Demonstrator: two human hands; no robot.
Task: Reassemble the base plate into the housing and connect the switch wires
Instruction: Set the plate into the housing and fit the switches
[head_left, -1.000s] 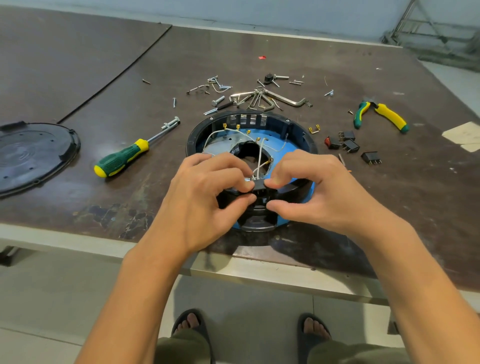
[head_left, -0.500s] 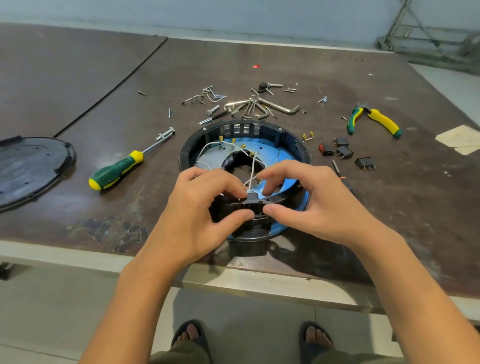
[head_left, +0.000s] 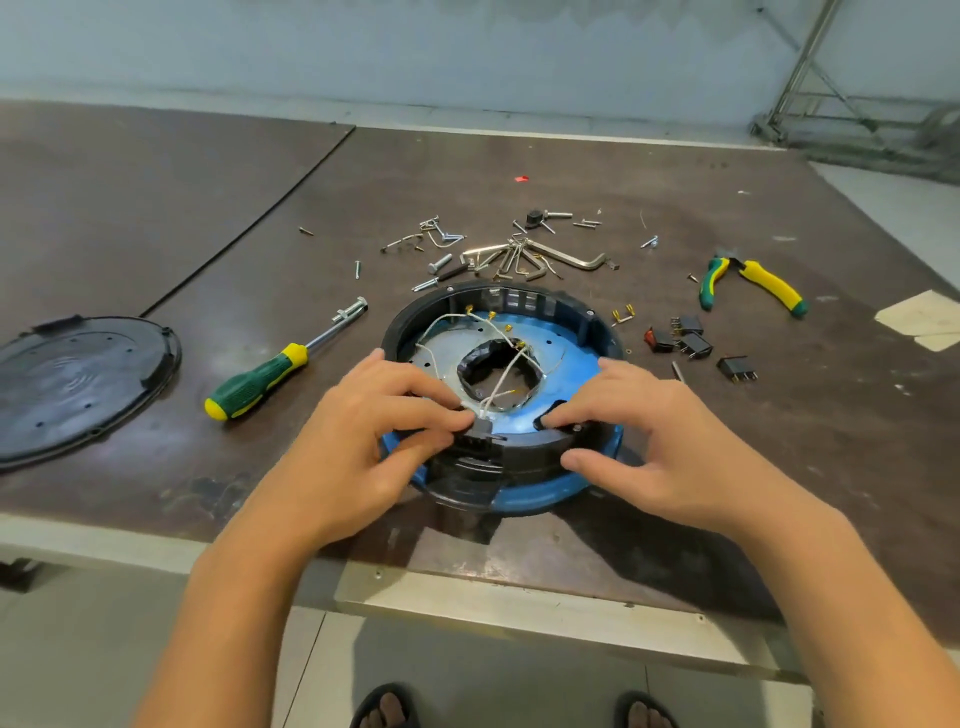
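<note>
- Black housing (head_left: 582, 312), a round ring with a blue skirt, lies flat at the near edge of the surface (head_left: 156, 208).
- Base plate (head_left: 447, 348), silver and blue, sits inside the ring. White wires (head_left: 501, 382) trail from its centre hole to 6 o'clock.
- Switch (head_left: 480, 434), small and black, is at the ring's 6 o'clock wall. The left hand (head_left: 363, 441) pinches it between thumb and fingertips.
- Right hand (head_left: 649, 441): half a second ago it pinched at the switch too. It has shifted to 4 o'clock and grips the rim, fingers on top, thumb on the outer wall.
- Reading: the switch now seems to need one hand only and the other steadies the ring, so seating looks close.
- Also present, by the housing's clock: screwdriver (head_left: 260, 382) at 9, cover (head_left: 78, 384) beyond it, hex keys and screws (head_left: 519, 257) at 12, pliers (head_left: 753, 283) at 2, spare switches (head_left: 691, 343) at 3.
</note>
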